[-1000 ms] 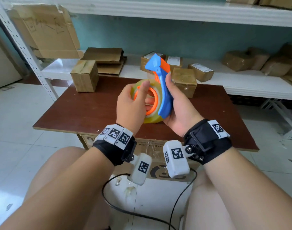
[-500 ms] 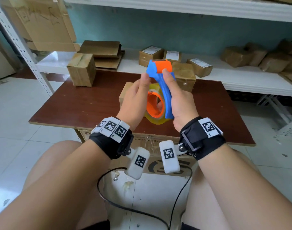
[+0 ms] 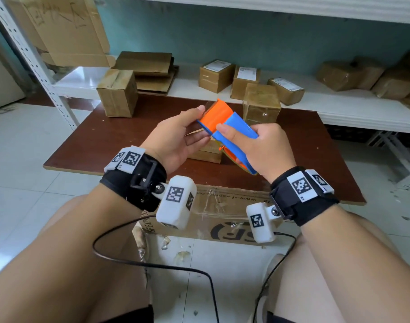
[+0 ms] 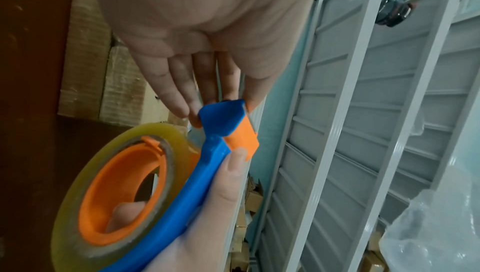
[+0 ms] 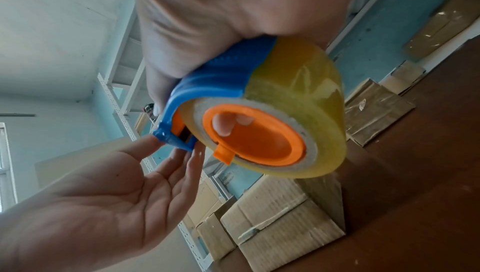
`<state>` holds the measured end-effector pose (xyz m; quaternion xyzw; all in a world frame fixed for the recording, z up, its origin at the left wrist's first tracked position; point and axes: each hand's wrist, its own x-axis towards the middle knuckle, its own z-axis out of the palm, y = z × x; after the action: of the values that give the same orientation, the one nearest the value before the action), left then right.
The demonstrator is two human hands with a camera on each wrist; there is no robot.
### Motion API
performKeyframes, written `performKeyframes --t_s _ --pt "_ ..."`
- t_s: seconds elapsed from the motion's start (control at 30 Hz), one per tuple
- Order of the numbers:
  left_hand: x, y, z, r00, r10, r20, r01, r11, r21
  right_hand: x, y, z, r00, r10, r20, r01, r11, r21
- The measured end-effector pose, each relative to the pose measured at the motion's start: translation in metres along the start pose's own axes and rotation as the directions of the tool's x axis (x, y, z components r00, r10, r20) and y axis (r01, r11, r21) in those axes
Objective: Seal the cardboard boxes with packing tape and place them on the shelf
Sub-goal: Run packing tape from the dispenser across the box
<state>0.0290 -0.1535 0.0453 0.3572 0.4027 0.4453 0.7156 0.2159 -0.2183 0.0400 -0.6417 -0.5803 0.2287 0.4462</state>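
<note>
Left fingers (image 4: 166, 89) lie nearly straight, tips and thumb touching the cutter end of the dispenser (image 3: 225, 127), where a second ago the thumb pressed on the tape roll itself. Right fingers are clenched round the blue handle, one fingertip (image 5: 223, 124) showing through the orange hub of the roll (image 5: 298, 112). The dispenser, upright a second ago, is now tipped forward, cutter end up and away from the body, roll low under the right hand (image 3: 267, 148). By this reading the left hand (image 3: 176, 138) is feeling for the loose tape end at the cutter; whether it holds tape cannot be told. Sealing has not begun. One box (image 3: 206, 155) lies on the tabletop (image 3: 87, 145) just beneath the hands, two more stand at its far edge, and further boxes sit on the shelf (image 3: 353, 113) behind.
</note>
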Motion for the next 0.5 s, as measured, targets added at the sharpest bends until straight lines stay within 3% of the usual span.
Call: performKeyframes --t_s 0.17,0.33,0.5 --pt "0.001 -0.003 -0.001 0.999 -0.045 -0.013 0.045 0.999 0.022 0.0 0.005 0.003 0.999 -0.023 0.026 0.024 0.998 -0.062" --pt "0.004 -0.002 -0.003 0.985 -0.172 -0.035 0.171 0.985 -0.03 0.002 0.011 0.005 0.996 -0.078 0.035 0.083 0.984 -0.159" --pt "0.006 -0.004 -0.001 0.991 -0.125 -0.041 0.126 0.991 0.033 0.0 0.013 0.006 0.993 -0.103 0.058 0.114 0.963 -0.242"
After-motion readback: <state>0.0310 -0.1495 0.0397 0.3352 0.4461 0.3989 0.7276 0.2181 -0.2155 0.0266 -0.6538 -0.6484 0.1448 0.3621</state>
